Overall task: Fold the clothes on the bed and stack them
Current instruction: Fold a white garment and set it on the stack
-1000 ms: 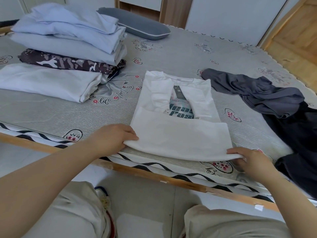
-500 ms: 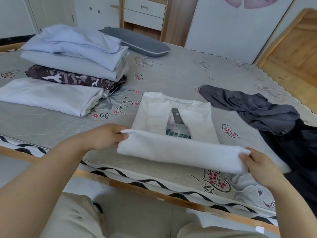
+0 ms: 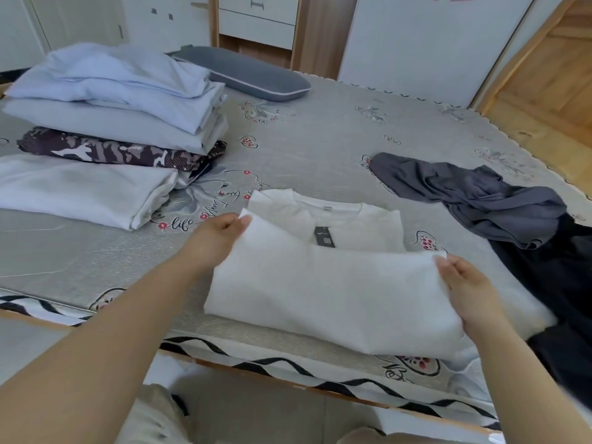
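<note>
Stack (image 3: 105, 133) left of shirt (image 3: 320, 290); grey garment (image 3: 464, 193) right

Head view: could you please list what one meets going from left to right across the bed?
Stack of folded clothes → left hand → white shirt → right hand → grey garment, which lies crumpled at the right.

Both arms reach forward, left hand (image 3: 221, 233) and right hand (image 3: 466, 288) each in a pinching grip.
</note>
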